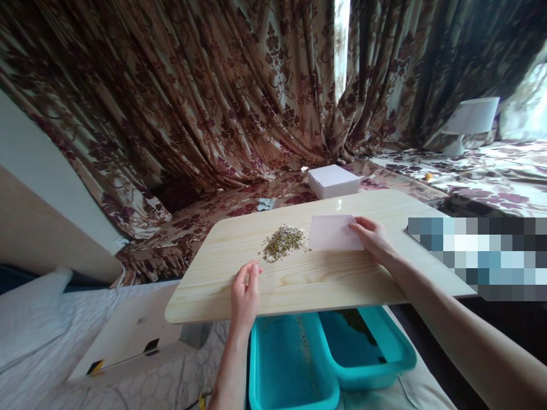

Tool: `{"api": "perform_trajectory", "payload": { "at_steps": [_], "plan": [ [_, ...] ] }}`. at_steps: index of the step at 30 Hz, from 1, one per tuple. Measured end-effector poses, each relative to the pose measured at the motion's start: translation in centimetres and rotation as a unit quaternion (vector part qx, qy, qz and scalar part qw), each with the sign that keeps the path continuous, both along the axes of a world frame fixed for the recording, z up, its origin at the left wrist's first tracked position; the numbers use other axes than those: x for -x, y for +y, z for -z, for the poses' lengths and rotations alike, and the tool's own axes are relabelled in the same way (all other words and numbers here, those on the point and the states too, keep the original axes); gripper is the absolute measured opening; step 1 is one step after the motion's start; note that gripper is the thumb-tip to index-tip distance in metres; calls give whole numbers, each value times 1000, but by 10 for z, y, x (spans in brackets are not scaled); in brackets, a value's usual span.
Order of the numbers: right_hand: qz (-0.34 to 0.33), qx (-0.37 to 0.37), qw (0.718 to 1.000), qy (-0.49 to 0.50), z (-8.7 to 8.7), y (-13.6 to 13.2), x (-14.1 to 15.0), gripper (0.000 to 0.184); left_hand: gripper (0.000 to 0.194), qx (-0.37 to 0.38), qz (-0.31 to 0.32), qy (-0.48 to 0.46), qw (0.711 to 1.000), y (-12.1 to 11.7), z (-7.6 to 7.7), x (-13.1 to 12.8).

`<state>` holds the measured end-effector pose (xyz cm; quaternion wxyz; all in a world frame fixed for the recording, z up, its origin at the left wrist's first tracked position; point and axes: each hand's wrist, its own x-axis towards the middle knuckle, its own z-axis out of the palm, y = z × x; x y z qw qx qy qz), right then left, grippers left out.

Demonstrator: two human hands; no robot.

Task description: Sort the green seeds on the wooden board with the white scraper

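Observation:
A loose pile of dried herb-like bits (282, 242), green, brown and pale purple, lies on the light wooden tabletop (325, 279). My right hand (370, 232) grips the right edge of a pale, flat rectangular sheet (333, 232), thumb on top. The sheet's left edge is close to the pile; whether it is paper or a thin bag is unclear. At the tabletop's near side, just left of the pile, is my left hand (247, 287). Its fingers are curled together with the thumb, and anything between the fingertips is too small to make out.
Below the near edge stand two turquoise tubs (294, 364), the left with scattered bits, the right with dark green matter inside. A white box (334, 181) sits behind the tabletop. A large flat carton (128, 330) lies at left; a lamp (476, 117) stands far right.

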<state>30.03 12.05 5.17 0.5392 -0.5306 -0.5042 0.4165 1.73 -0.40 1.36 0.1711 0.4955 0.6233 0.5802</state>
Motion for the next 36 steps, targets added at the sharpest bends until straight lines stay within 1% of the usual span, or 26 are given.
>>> {"api": "perform_trajectory", "payload": {
  "at_steps": [4, 8, 12, 17, 20, 26, 36],
  "plan": [
    [6, -1, 1000, -11, 1, 1, -1, 27, 41, 1, 0, -1, 1000, 0, -1, 0],
    [-5, -9, 999, -34, 4, 2, -4, 25, 41, -1, 0, 0, 1000, 0, -1, -1],
    [-10, -25, 999, -22, 7, 4, -4, 23, 40, -1, 0, 3, 1000, 0, 0, 0],
    [-54, -55, 997, 12, 11, 6, 0, 30, 40, -3, 0, 3, 1000, 0, 0, 0],
    [-75, -67, 995, 17, 13, 6, 4, 35, 41, -3, 1, 4, 1000, 0, 0, 0],
    [-93, -66, 993, 18, 12, 4, 5, 35, 42, -2, 1, 1, 1000, 0, 0, 0],
    [-99, -74, 992, 23, 10, 4, 6, 32, 42, 5, 2, -3, 1000, -1, -1, 0]
  ]
}}
